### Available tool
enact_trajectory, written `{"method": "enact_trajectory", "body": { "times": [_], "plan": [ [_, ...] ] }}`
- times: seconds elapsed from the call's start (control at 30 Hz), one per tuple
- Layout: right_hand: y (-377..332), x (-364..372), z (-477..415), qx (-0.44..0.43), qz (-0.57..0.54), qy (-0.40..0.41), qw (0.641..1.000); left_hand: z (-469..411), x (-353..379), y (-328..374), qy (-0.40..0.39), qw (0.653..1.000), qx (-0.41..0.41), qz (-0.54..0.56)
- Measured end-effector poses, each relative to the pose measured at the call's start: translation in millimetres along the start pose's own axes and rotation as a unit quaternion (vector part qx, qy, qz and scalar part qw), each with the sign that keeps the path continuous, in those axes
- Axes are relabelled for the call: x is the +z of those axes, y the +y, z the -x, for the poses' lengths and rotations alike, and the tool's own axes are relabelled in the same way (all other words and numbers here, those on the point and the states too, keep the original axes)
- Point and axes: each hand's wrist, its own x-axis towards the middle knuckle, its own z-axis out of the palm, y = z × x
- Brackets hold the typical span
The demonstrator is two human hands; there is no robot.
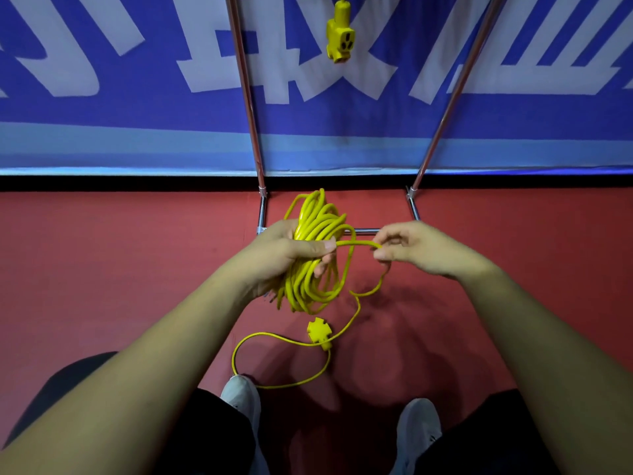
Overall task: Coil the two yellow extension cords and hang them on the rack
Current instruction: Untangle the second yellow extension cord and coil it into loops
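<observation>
Two yellow cords are in view, both smooth round rubbery cable. One is bundled in your grip. The other shows only as a hanging socket end [340, 36], a chunky moulded block with dark outlet holes, dangling at the top between the rack's [245, 90] two shiny metal uprights.

Your two hands are raised in front of you over the red floor [102, 252]. Your left hand [287, 252] is wrapped round the middle of the coil [317, 217], thumb pressed across the top, many long narrow loops sticking out above and below the fist. One loose strand [356, 244] runs from the coil just past your left thumb across to your right hand [424, 248], which pinches it between thumb and fingertips, near the left hand.

From that pinch the cable drops, curves along the floor and ends at one flat cross-shaped socket block [318, 332] lying below the coil, near your two pale shoes [241, 395].

One blue banner [102, 108] with large white characters hangs behind the rack.
</observation>
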Motion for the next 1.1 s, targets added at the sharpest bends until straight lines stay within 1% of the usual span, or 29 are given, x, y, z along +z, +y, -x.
{"method": "enact_trajectory", "body": {
  "times": [0.1, 0.13, 0.2, 0.27, 0.33, 0.4, 0.47, 0.57, 0.63, 0.77, 0.9, 1.03, 1.1],
  "plan": [
    [31.0, -6.3, -3.4, 0.067, 0.161, -0.046, 0.984, 1.9, -8.2, 2.8, 0.029, 0.999, -0.004, 0.012],
    [36.5, -6.9, -3.2, 0.084, 0.175, -0.049, 0.98, 2.8, -11.2, 4.7, 0.042, 0.999, -0.006, 0.029],
    [39.4, -5.8, -3.2, 0.087, 0.117, -0.023, 0.989, 5.8, -17.5, 9.1, 0.051, 0.997, -0.006, 0.053],
    [33.6, -4.5, -5.0, 0.068, 0.025, 0.049, 0.996, 8.7, -20.9, 12.7, 0.046, 0.998, -0.007, 0.035],
    [23.1, -2.0, -8.8, 0.045, -0.043, 0.115, 0.991, 11.3, -19.5, 14.4, 0.049, 0.999, -0.02, -0.003],
    [12.6, 2.1, -11.9, 0.013, -0.069, 0.143, 0.987, 11.8, -18.0, 12.7, 0.064, 0.997, -0.039, -0.014],
    [4.1, 4.9, -11.9, -0.01, -0.075, 0.146, 0.986, 11.3, -17.6, 11.2, 0.087, 0.995, -0.051, -0.002],
    [-8.4, 5.8, -9.9, -0.024, -0.07, 0.156, 0.985, 10.1, -17.2, 9.6, 0.114, 0.99, -0.057, 0.053],
    [-17.0, 5.5, -8.9, -0.034, -0.059, 0.162, 0.985, 9.7, -15.7, 9.6, 0.108, 0.991, -0.054, 0.06],
    [-28.0, 9.0, -5.3, -0.056, 0.007, 0.136, 0.989, 8.9, -8.2, 10.3, 0.102, 0.991, -0.063, 0.063],
    [-43.3, 25.2, -0.6, -0.077, 0.026, 0.091, 0.992, 6.1, -3.2, 5.5, 0.086, 0.993, -0.068, 0.048],
    [-54.7, 32.5, 2.6, -0.11, 0.017, 0.083, 0.99, 5.6, 2.3, 1.5, 0.069, 0.995, -0.073, -0.002],
    [-57.7, 34.2, 4.5, -0.129, 0.03, 0.077, 0.988, 5.8, 5.6, 0.4, 0.061, 0.996, -0.066, -0.028]
  ]
}}
